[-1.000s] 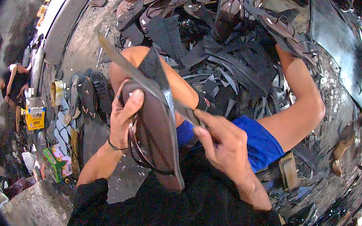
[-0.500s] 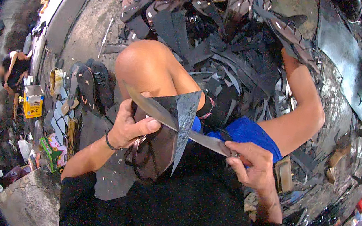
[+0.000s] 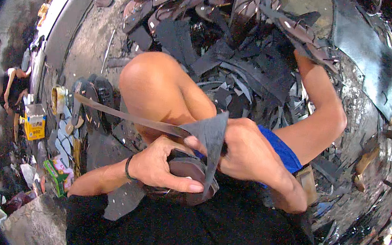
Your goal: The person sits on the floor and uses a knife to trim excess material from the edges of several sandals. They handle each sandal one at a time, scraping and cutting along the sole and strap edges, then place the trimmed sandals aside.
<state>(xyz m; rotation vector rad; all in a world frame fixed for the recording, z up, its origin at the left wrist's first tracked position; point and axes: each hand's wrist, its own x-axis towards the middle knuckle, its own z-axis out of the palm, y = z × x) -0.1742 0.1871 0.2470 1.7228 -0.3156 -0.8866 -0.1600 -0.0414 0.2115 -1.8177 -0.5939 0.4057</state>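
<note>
My left hand (image 3: 159,164) is closed on a brown sandal (image 3: 188,168), its thumb lying across the sole near my lap. A thin triangular flap of dark rubber sheet (image 3: 215,132) stands up from the sandal's edge, between my two hands. My right hand (image 3: 251,154) is closed round the handle end of a long knife, its thumb showing left of the flap. The knife blade (image 3: 128,114) points left over my left hand and in front of my bent knee. The flap and my fingers hide the knife's handle and the spot where blade and rubber meet.
Black rubber offcuts (image 3: 246,75) cover the floor between my legs. Beyond them lie many brown sandals (image 3: 244,11). More dark sandals (image 3: 99,93) stand at left, near a yellow box (image 3: 35,122). A large dark sheet (image 3: 368,55) lies far right. Another person (image 3: 14,85) is at far left.
My right hand has moved left and up, behind the flap, carrying the knife further left. My left hand has shifted right and down over the sandal, which is now tilted differently.
</note>
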